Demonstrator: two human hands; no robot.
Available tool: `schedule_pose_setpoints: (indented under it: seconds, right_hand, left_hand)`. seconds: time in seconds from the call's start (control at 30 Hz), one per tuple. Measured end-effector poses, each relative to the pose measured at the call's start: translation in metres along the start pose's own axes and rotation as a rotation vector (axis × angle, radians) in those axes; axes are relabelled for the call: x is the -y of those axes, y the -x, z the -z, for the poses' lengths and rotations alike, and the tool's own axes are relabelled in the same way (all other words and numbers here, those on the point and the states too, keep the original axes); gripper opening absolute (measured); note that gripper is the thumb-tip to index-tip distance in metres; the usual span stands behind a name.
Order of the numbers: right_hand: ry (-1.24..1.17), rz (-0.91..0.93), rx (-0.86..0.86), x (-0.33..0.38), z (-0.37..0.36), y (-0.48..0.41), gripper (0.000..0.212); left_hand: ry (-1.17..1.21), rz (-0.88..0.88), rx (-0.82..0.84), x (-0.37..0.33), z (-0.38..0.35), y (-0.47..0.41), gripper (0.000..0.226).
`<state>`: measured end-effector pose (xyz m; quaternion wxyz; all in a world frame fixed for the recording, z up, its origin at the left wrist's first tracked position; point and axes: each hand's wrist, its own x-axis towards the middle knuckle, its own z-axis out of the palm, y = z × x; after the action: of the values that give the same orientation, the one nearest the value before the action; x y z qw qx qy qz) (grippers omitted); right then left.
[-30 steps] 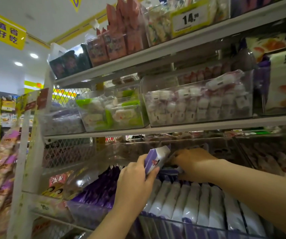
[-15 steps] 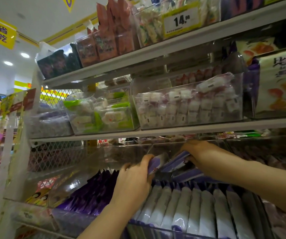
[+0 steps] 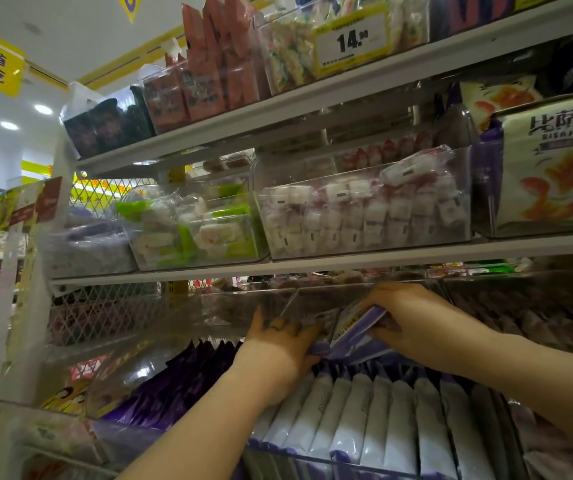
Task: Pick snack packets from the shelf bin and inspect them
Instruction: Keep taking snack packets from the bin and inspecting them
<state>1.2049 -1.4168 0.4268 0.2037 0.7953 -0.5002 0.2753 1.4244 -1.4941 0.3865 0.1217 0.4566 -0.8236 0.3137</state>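
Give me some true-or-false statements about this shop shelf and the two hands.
1. The right hand grips a purple packet. True.
2. The price tag reads 9.90. False: it reads 14.90.
3. The left hand hangs idle, away from the shelves. False: it reaches in under the middle shelf, near the right hand.
4. White packets stand in a row below both hands. True.
5. The green packets lie right of the red-and-white packets. False: they lie left of them.
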Motion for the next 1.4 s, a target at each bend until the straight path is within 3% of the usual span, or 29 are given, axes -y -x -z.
schedule_pose_setpoints:
  seconds: [0.17,0.27,0.4,0.47,0.57,0.67,0.8,0.93,1.03,1.13,1.23,1.33,1.4]
  right_hand:
    - [0.041,0.046,-0.111,0.018,0.012,0.015,0.015]
    - [-0.003,0.064,-0.132,0.030,0.018,0.024,0.016]
    - [-0.062,0.101,-0.198,0.052,0.020,0.036,0.014]
    - [-0.110,0.129,-0.237,0.066,0.014,0.043,0.016]
    - [-0.229,0.165,-0.233,0.090,-0.007,0.058,0.023]
    - [-0.310,0.208,-0.137,0.110,-0.038,0.074,0.030]
    - [-0.158,0.185,-0.003,0.118,-0.066,0.085,0.051]
    - [-0.176,0.106,0.066,0.113,-0.065,0.078,0.080]
    - [-0.078,0.075,0.195,0.110,-0.059,0.064,0.087]
    - [-0.070,0.012,0.244,0.108,-0.054,0.047,0.080]
    - [-0.170,-0.026,0.237,0.108,-0.053,0.034,0.059]
    - [-0.257,-0.046,0.168,0.112,-0.061,0.028,0.038]
    - [-0.269,-0.041,0.078,0.111,-0.065,0.024,0.036]
  left_hand:
    - [0.004,0.009,-0.039,-0.007,0.001,0.013,0.052]
    - [0.199,0.052,-0.051,-0.009,0.012,0.021,0.045]
    - [0.885,0.309,-0.290,-0.012,0.030,0.041,0.040]
    - [1.312,0.424,-0.266,-0.015,0.037,0.057,0.036]
    - [1.717,0.459,-0.180,-0.023,0.035,0.088,0.025]
    - [1.706,0.459,-0.195,-0.031,0.015,0.126,0.036]
    - [1.637,0.565,-0.288,-0.033,-0.011,0.156,0.055]
    - [1.668,0.624,-0.329,-0.035,-0.015,0.158,0.054]
    - [1.679,0.654,-0.355,-0.031,-0.014,0.154,0.052]
    - [1.694,0.678,-0.390,-0.022,-0.013,0.152,0.055]
    - [1.713,0.665,-0.376,-0.013,-0.013,0.151,0.055]
    - [1.726,0.641,-0.347,-0.006,-0.012,0.148,0.055]
    - [1.730,0.628,-0.342,-0.002,-0.010,0.143,0.055]
